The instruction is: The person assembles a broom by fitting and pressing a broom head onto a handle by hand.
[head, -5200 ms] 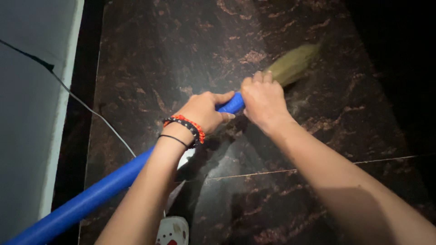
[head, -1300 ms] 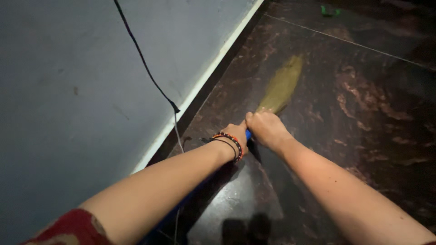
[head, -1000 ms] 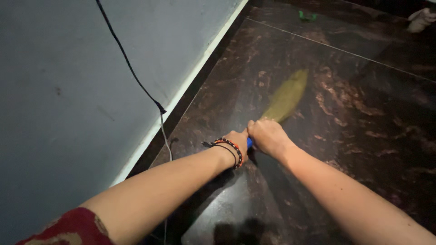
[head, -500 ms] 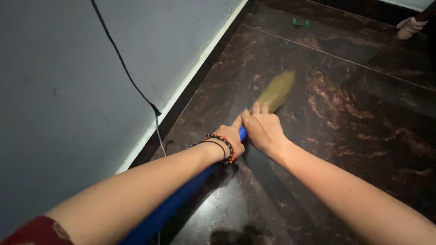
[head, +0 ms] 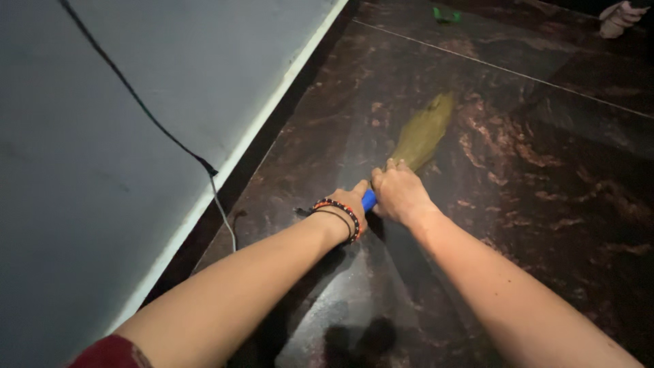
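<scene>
Along the left side of the room runs a pale grey wall point(head: 102, 136) with a white skirting strip at its foot, and a thin dark cable point(head: 136, 102) hangs down it, turning into a lighter cord near the floor. Right of that, both of the person's arms stretch forward over the dark, brown-veined stone floor point(head: 545, 204).

The left hand point(head: 347, 204), with beaded bracelets point(head: 337, 212) at the wrist, is closed around the blue handle point(head: 368, 200) of a soft broom. Just beside it, almost touching, the right hand point(head: 398, 194) is clamped further down, where the handle meets the head. Only a short stretch of blue shows between the two fists.

Beyond the right hand, the broom's yellowish grass head point(head: 422, 133) lies low against the floor, fanned out and pointing away from the person.

By the look of it the broom is light, the handle stiff and smooth enough to want a firm wrap, the bristles soft and yielding. Holding near the head, as here, seems to give close control.

Far off at the top, a small green thing point(head: 446, 13) lies on the floor, and at the upper right corner something pale point(head: 616, 17), too dim to name.
</scene>
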